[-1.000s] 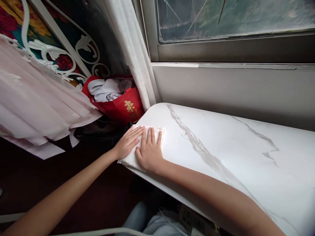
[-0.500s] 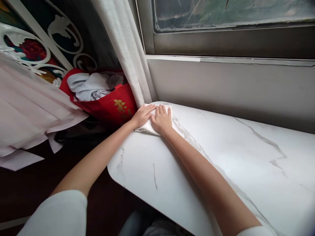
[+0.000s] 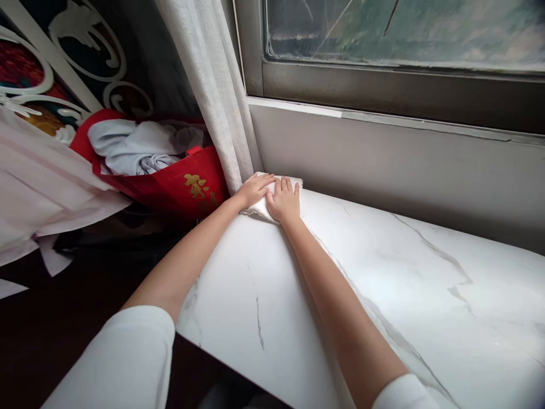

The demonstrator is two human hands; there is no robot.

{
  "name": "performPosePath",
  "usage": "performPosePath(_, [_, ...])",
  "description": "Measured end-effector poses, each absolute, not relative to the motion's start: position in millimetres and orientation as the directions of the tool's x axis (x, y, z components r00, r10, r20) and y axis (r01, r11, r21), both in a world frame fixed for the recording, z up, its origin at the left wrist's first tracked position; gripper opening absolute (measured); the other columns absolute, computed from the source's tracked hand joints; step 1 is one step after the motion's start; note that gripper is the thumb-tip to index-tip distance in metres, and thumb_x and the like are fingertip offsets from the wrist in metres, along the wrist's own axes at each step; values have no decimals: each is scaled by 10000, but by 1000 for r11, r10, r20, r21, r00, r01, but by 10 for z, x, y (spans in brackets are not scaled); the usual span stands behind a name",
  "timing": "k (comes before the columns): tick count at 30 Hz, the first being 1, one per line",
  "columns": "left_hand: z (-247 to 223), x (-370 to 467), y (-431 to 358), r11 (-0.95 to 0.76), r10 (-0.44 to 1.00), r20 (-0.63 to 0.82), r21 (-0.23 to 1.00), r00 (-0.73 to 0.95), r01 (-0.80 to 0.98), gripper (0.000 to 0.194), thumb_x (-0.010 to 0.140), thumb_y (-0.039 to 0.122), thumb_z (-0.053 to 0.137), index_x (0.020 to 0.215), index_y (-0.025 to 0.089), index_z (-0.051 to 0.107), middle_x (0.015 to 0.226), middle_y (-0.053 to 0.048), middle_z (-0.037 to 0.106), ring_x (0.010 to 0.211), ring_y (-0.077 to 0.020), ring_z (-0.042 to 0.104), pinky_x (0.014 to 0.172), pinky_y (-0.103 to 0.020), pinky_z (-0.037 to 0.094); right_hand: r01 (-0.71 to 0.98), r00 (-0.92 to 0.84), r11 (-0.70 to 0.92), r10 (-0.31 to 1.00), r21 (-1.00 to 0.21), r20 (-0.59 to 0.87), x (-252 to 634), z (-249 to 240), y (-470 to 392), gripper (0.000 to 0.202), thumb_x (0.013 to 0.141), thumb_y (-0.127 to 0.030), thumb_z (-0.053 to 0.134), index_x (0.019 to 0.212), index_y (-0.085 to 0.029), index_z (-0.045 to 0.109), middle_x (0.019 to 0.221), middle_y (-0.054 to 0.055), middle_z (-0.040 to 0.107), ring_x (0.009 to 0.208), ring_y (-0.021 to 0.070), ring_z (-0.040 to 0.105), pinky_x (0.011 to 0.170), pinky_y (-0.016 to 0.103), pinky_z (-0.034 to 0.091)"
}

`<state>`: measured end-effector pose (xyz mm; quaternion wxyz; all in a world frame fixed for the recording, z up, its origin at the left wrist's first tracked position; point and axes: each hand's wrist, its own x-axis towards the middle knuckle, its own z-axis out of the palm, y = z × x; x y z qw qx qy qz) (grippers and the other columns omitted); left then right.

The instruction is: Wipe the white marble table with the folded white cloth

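Observation:
A folded white cloth [image 3: 260, 211] lies at the far left corner of a white marble-patterned table [image 3: 357, 250]. My left hand [image 3: 254, 191] rests flat on the cloth's left part, fingers stretched toward the right. Beside it, my right hand [image 3: 285, 201] presses flat on the cloth's right part with its fingers pointing away from me. Both hands are open, palms down, and their thumbs and fingertips come close together. Much of the cloth is hidden beneath them.
A grey-white curtain [image 3: 213, 85] hangs at the table's far left corner. Left of it stands a red bag [image 3: 170, 190] holding pale fabric [image 3: 136, 145]. Light pink cloth [image 3: 51, 182] drapes at the left. Behind the table are a low wall [image 3: 361, 159] and a window [image 3: 383, 34].
Both hands and the cloth have slid a little farther away, up to the table's far edge by the wall. The camera view has shifted slightly.

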<state>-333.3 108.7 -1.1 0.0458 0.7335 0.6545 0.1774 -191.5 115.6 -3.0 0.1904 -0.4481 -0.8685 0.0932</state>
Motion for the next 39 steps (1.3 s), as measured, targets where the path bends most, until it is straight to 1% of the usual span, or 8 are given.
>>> performPosePath(12, [-19,-2999,-4,-144,966,243,243,83,959,499,906,243,291,1392,183,390,1463,-52,372,1372,-177,277,1137,-434,149,644,-629,672,737,-367,246,-1496,49,294,585,932,-335,265,1429,-28,299,1506,154,269,1404,238,164,1136,438,26])
performPosePath(16, [7,-2849,-628,-173,962,250,230,114,958,503,929,266,274,1409,147,362,1467,-82,359,1376,-192,268,1142,-432,147,564,-683,693,697,-450,218,-1268,92,-214,585,931,-336,286,1438,-42,287,1514,142,249,1413,220,137,1147,431,10])
performPosePath(22, [64,-2558,-1374,-233,956,228,199,186,952,501,958,244,275,1455,183,265,1483,-62,332,1384,-200,247,1146,-444,148,423,-770,656,624,-625,134,-852,182,-912,663,874,-294,415,1460,-54,219,1537,122,160,1424,222,31,1146,478,-45])
performPosePath(26, [96,-2356,-1622,-253,954,209,172,215,952,529,958,191,274,1478,218,181,1500,-43,297,1387,-214,237,1143,-474,154,362,-833,568,553,-739,17,-572,254,-1106,761,806,-205,453,1476,-57,123,1553,83,44,1419,210,-59,1136,491,-96])
performPosePath(29, [101,-2300,-1622,-263,953,196,167,230,950,536,955,186,282,1478,227,177,1502,-42,293,1385,-215,244,1140,-481,161,359,-850,505,524,-785,-51,-488,286,-1067,767,827,-195,410,1476,-46,31,1552,78,-14,1410,189,-104,1137,474,-103])
performPosePath(33, [84,-2364,-1281,-255,958,179,181,224,950,502,961,237,275,1461,198,244,1489,-61,320,1384,-198,248,1140,-468,154,414,-809,538,587,-734,-26,-612,259,-765,654,920,-303,318,1474,-33,101,1550,111,55,1416,201,-62,1139,462,-94])
performPosePath(36, [53,-2429,-755,-209,968,175,170,179,963,497,946,257,274,1434,173,310,1477,-69,343,1379,-188,262,1140,-452,148,498,-740,603,670,-623,57,-791,176,-335,598,961,-353,199,1463,-29,181,1538,127,154,1423,205,36,1144,445,-59])
performPosePath(39, [21,-2445,-111,-156,976,173,137,131,978,500,920,208,272,1409,148,355,1475,-67,348,1378,-166,260,1145,-419,120,596,-663,649,730,-474,166,-931,74,195,587,955,-322,199,1446,-2,228,1521,147,220,1416,216,119,1146,432,-13])
